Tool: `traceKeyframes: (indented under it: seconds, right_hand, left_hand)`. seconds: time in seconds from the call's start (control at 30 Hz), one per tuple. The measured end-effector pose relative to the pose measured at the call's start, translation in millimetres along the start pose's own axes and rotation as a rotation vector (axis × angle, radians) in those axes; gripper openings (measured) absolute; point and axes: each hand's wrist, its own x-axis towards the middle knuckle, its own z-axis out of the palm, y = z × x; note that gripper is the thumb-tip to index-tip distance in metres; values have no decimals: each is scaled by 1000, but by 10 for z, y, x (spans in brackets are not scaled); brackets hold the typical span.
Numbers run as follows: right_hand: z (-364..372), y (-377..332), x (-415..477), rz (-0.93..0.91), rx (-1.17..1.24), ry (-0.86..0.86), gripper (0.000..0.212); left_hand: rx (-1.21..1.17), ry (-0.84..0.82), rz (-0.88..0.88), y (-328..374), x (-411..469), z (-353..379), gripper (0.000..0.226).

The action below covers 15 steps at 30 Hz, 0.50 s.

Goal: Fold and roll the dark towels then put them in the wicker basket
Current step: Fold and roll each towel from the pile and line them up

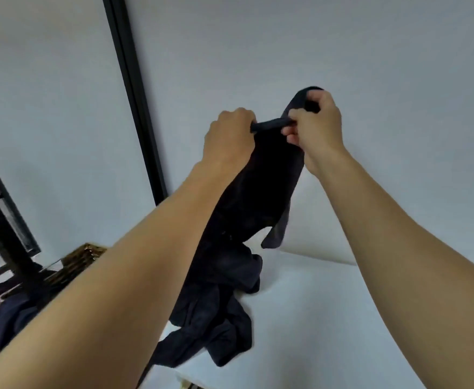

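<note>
A dark towel hangs from both hands, raised in front of the white wall. My left hand is closed on its top edge. My right hand pinches the same edge a little to the right, with a loop of cloth over the fingers. The towel's lower end droops onto a heap of dark towels on the white table. The wicker basket stands at the lower left, partly hidden by my left forearm, with dark blue cloth beside or in it.
A black vertical bar runs down the wall at the left. A black metal frame stands at the far left next to the basket. The table's left edge falls away near the heap.
</note>
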Motion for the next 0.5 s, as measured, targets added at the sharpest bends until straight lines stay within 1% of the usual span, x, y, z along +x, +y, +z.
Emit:
traceKeyframes:
  seconds: [0.07,0.1,0.17,0.23,0.27,0.37,0.4,0.5]
  right_hand:
    - [-176,-339,148,-94,-12,-14,59]
    - [-279,-491,200,-137,-41,-24,68]
    - [-489,-745,264,-214,-136,-33,75]
    - [-687,-918,291,-248,-232,-31,69]
    - [-779,-988,294,-253,-278,-22,61]
    - [-1061,-1160,269,-244,-453,-17,22]
    - [-1158,-1216,251,-229,-520,-45,15]
    - [-1388,-1380,181,-211,-735,-127,12]
  left_hand:
    - [-60,37,4,136,257,-200,29]
    - [-82,44,16,203,359,-271,24]
    - [-137,55,52,338,513,-356,15]
    - [-222,70,79,473,610,-377,13]
    - [-267,75,89,552,643,-376,13]
    - [-353,70,121,816,714,-370,15]
    - [-368,66,135,908,735,-372,14]
    - [-420,-3,195,1207,761,-369,12]
